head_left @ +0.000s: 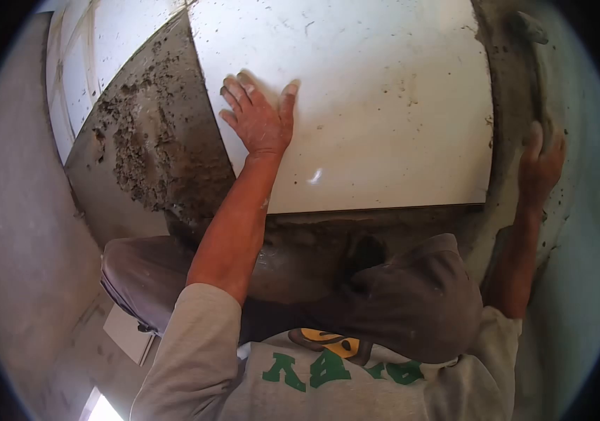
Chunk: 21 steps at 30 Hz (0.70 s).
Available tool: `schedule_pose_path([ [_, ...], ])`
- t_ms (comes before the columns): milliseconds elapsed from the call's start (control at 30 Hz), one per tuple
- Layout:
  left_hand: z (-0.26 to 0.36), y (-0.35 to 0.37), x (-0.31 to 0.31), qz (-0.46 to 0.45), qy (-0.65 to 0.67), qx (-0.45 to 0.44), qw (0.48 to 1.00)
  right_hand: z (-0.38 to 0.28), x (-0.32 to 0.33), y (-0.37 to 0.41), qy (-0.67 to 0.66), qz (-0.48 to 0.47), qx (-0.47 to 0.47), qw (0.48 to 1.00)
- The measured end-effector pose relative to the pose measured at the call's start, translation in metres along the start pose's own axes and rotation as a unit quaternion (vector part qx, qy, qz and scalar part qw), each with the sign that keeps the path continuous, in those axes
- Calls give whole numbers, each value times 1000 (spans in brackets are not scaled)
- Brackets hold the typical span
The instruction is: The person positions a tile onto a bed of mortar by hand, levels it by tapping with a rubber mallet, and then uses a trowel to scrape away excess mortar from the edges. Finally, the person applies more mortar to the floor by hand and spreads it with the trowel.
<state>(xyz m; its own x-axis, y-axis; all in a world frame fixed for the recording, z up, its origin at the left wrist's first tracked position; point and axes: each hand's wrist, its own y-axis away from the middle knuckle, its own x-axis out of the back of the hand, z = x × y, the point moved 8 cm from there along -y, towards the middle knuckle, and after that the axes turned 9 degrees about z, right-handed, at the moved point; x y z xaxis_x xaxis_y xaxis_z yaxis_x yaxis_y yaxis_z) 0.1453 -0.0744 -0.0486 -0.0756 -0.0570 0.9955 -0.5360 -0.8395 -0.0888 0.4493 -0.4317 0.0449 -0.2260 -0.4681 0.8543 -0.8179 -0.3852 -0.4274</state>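
My left hand (pixel 261 119) lies flat with its fingers spread on a large white tile (pixel 377 126), near the tile's left edge. Specks and smudges of mortar dot the tile. Beyond its right edge, my right hand (pixel 543 165) is wrapped round the lower end of a long-handled tool that looks like a mallet (pixel 530 29). The tool's head is at the top right, away from the tile, and its outline is blurred. Rough wet mortar (pixel 152 133) borders the tile on the left.
More white tiles (pixel 78 56) with dirty joints lie at the upper left. My bent knees are just below the near tile edge. Pale walls (pixel 5 189) stand at both sides. A flat tan piece (pixel 128 333) lies at the lower left.
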Motion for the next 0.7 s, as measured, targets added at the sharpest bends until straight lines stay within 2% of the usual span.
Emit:
schedule_pose_path([
  [67,-5,-2,8,-9,5,-20,1000,-53,8,39,-102,-34,74,991],
  [100,-7,-3,12,-34,13,-43,998,-65,13,54,-112,-36,70,991],
  [167,-17,-7,22,-58,9,-65,996,-76,12,79,-143,-75,17,987],
  [233,-27,-12,24,-128,61,-81,987,-72,14,95,-162,-80,-17,983],
  [267,-29,-14,28,-132,80,-92,984,-66,13,100,-170,-85,-46,981],
  [400,-36,-3,35,-127,85,-149,977,-55,27,102,-160,-79,-55,982],
  [467,-36,9,45,-133,85,-169,973,-39,38,101,-92,-76,-60,991],
  [600,-57,35,53,-124,72,-178,973,13,63,108,-37,-40,-74,996],
  [667,-71,42,57,-116,80,-134,981,71,84,124,-11,18,-236,971],
  [700,-72,42,58,-115,81,-136,981,90,92,131,-10,20,-237,971],
])
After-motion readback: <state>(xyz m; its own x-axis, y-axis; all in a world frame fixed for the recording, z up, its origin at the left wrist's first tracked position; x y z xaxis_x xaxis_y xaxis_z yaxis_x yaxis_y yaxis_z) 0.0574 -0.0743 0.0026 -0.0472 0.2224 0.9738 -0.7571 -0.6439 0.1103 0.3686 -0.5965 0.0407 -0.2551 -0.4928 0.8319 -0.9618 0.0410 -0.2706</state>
